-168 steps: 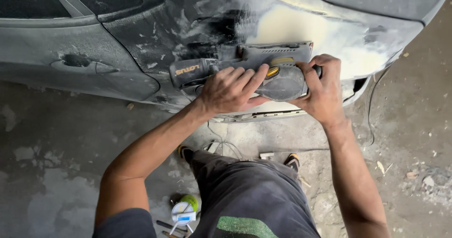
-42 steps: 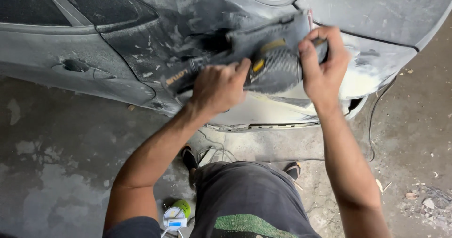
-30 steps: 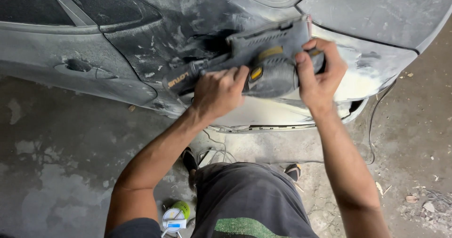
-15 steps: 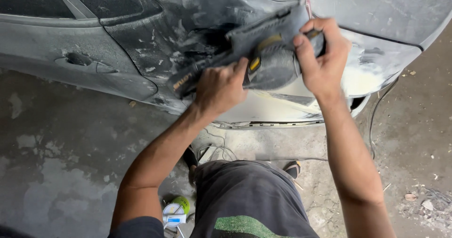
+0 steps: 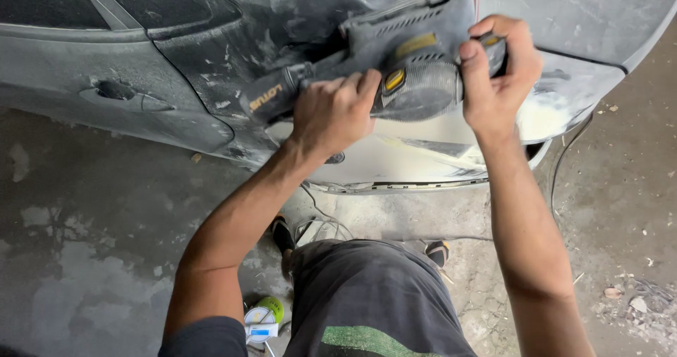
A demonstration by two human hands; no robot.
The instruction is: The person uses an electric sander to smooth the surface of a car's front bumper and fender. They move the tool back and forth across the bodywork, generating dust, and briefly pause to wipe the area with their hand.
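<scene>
Sander (image 5: pixel 412 64) work is going on against the side of a dusty grey car (image 5: pixel 176 68); the power sander is a long grey one with yellow bits, and it now sits tilted, its right end up near the top edge of the rear panel and its handle end lower, toward the door. A few seconds ago it lay flat and lower down, over the pale filler patch (image 5: pixel 543 117); now that patch shows bare to the right of the tool, near the back corner of the car (so the rubbing has climbed from the low part to the high part of the panel). That looks like the lower bit has had its turn and the upper bit is getting smoothed.

The left hand (image 5: pixel 335 113) is curled over the sander's back handle, fingers wrapped on top; the right hand (image 5: pixel 497 78) grips the front knob tight, thumb pointing up. Both hands are closed on the tool, and both arms reach up more than before.

A thin black cord (image 5: pixel 564 159) hangs down by the car's back corner; a small round can (image 5: pixel 264 315) rests on the stained concrete floor (image 5: pixel 84 258) by the person's left elbow; the door handle (image 5: pixel 123 96) sits far to the left.
</scene>
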